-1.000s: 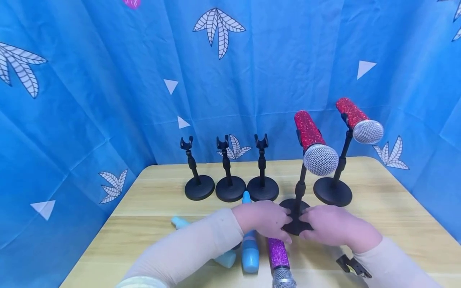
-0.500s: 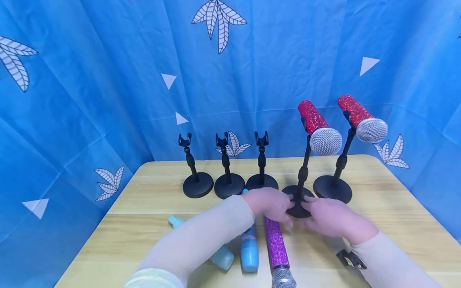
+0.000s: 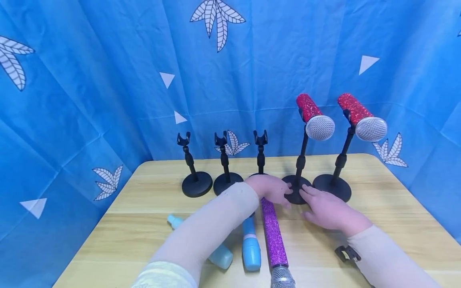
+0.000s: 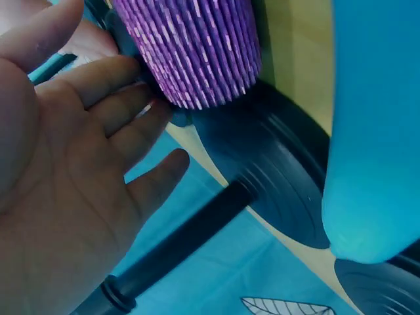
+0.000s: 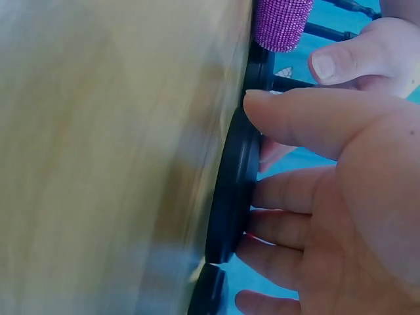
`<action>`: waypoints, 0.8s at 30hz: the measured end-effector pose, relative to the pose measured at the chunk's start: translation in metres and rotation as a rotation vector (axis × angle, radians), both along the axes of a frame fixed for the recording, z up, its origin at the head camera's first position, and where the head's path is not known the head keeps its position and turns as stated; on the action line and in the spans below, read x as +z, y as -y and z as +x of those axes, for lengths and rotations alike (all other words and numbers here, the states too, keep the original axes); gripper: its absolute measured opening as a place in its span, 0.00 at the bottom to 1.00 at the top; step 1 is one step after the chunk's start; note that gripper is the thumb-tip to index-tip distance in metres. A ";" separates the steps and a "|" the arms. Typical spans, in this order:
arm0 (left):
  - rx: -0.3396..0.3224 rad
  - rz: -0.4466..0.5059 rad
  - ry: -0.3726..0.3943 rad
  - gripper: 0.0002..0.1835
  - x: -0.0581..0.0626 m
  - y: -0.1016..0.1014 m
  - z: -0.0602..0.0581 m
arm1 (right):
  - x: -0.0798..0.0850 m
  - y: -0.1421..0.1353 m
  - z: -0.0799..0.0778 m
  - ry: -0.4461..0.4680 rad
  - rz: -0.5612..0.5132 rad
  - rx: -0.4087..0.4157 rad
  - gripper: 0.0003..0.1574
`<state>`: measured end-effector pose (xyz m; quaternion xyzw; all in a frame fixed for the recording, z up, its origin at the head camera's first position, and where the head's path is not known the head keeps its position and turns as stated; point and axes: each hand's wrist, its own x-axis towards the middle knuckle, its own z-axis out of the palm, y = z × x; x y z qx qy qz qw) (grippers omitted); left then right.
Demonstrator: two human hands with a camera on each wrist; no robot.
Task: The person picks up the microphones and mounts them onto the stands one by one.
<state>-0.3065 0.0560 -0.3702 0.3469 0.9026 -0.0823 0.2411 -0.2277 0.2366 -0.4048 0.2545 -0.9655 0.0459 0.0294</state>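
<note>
In the head view, a red glitter microphone (image 3: 309, 108) with a silver grille sits tilted in the clip of a black stand (image 3: 300, 162). My left hand (image 3: 270, 189) is at the left side of that stand's round base (image 3: 294, 197), fingers extended toward it. On the base's right side, my right hand (image 3: 329, 210) lies with its fingertips at the edge. The right wrist view shows the right fingers (image 5: 282, 190) nearly straight against the black base rim. A purple glitter microphone (image 3: 274, 240) lies on the table, its tail end close to my left hand.
Another stand holds a red microphone (image 3: 354, 110) at far right. Three bare stands (image 3: 189, 160) form a row at left. Two light blue microphones (image 3: 251, 252) lie partly under my left forearm. A blue curtain (image 3: 126, 80) hangs behind the wooden table (image 3: 140, 200).
The stand with the red microphone has slid away from me, into line with the other stands. Both hands moved forward with it. The right hand's fingers now look straighter.
</note>
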 end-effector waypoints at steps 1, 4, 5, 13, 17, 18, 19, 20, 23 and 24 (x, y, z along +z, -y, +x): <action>0.003 0.007 0.004 0.34 0.001 0.001 -0.002 | 0.000 0.000 -0.001 0.004 0.001 -0.003 0.40; -0.001 0.015 0.016 0.33 0.002 0.003 -0.005 | -0.001 -0.002 -0.004 0.017 -0.001 -0.006 0.40; -0.007 0.013 0.017 0.33 0.002 0.004 -0.005 | -0.002 -0.003 -0.004 0.024 -0.005 -0.009 0.40; 0.000 -0.002 0.016 0.34 0.000 0.013 0.004 | -0.005 -0.006 -0.003 0.048 -0.040 -0.008 0.38; -0.018 0.041 -0.023 0.35 0.004 0.031 0.014 | -0.004 -0.004 0.000 0.038 -0.074 0.009 0.36; -0.016 0.059 -0.030 0.36 0.007 0.038 0.017 | -0.004 -0.003 0.000 0.031 -0.082 0.015 0.35; -0.018 0.082 -0.041 0.36 0.011 0.046 0.020 | -0.002 -0.001 0.001 0.024 -0.091 0.023 0.35; -0.018 0.110 -0.051 0.37 0.015 0.054 0.022 | -0.001 0.000 0.001 0.015 -0.095 0.033 0.35; -0.016 0.190 -0.078 0.38 0.027 0.080 0.031 | 0.007 0.004 0.004 -0.025 -0.096 0.071 0.35; -0.012 0.214 -0.090 0.38 0.030 0.090 0.033 | 0.011 0.006 0.005 -0.042 -0.093 0.090 0.34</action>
